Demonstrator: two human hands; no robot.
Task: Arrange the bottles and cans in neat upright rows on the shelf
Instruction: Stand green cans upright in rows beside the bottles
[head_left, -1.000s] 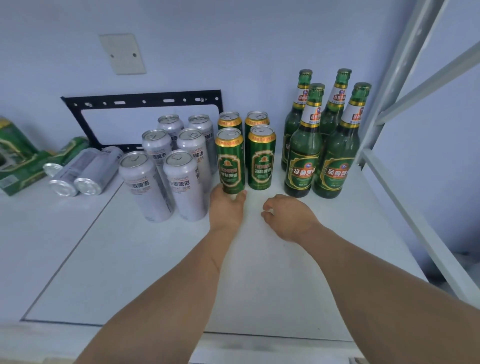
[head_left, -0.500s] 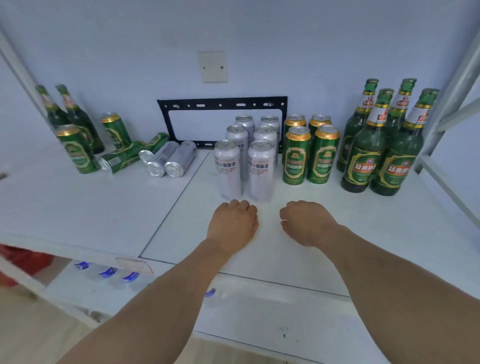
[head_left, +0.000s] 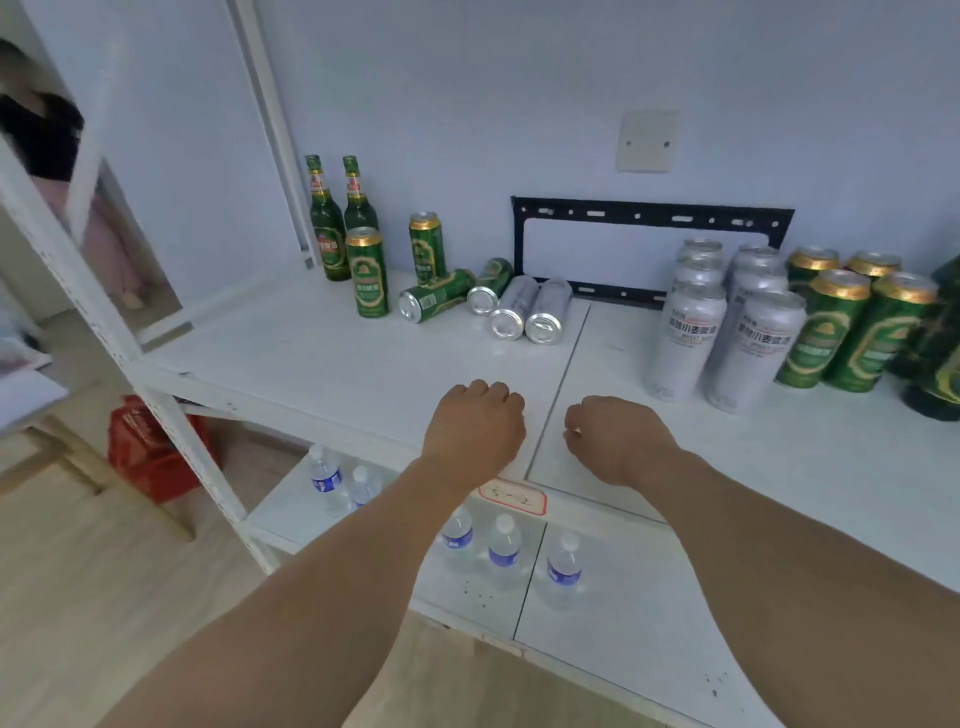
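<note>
My left hand and my right hand hover over the front of the white shelf, fingers loosely curled, holding nothing. At the right stand upright silver cans in rows, then green cans and the dark edge of green bottles. At the back left two green bottles and two green cans stand upright. Between them lie two green cans and two silver cans on their sides.
A black metal bracket leans on the back wall. White shelf posts rise at the left. Several water bottles stand on the lower shelf. A red crate sits on the floor at the left.
The view has swung left, bringing the left end of the shelf into sight. My left hand let go of the green can a second ago and both hands drew back toward the front edge.
</note>
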